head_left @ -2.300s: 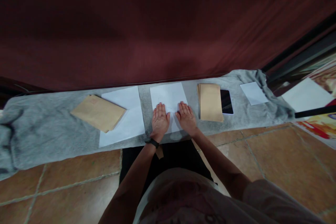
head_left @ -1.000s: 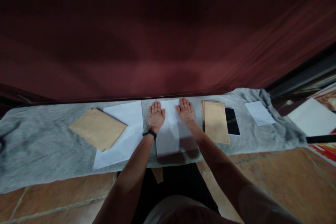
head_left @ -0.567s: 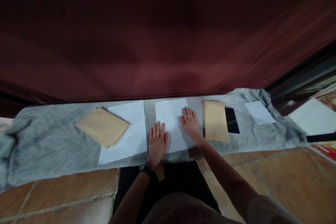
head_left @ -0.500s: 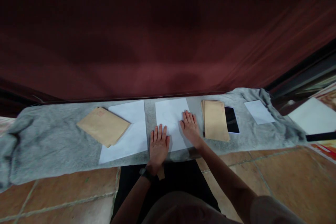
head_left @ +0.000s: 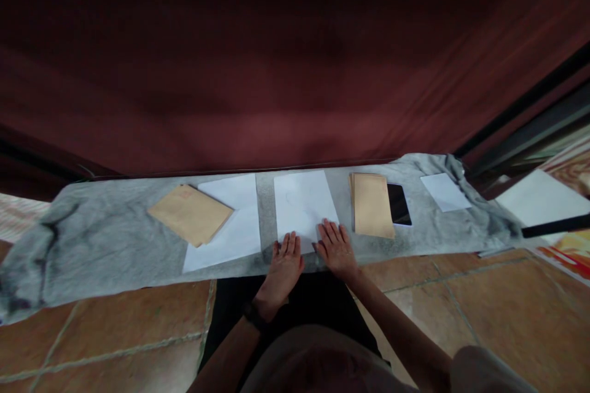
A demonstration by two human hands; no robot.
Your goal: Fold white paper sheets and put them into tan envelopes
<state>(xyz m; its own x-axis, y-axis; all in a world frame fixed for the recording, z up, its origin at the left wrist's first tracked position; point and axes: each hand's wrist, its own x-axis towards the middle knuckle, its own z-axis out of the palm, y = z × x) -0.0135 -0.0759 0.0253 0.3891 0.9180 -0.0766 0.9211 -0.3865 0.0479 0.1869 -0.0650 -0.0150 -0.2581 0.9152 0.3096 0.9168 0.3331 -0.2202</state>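
A white sheet of paper lies flat on a grey cloth in front of me. My left hand rests flat with fingers stretched out, its fingertips on the sheet's near left edge. My right hand lies flat too, fingers spread over the sheet's near right corner. Neither hand holds anything. A dark band sits on my left wrist.
Left of the sheet lie a brown envelope and more white paper. To the right are a stack of brown envelopes, a dark phone and a small white sheet. A dark red curtain hangs behind. Tiled floor is below.
Both hands slid back along the white sheet from its far end to its near edge. The sheet now lies flat and stays in place.
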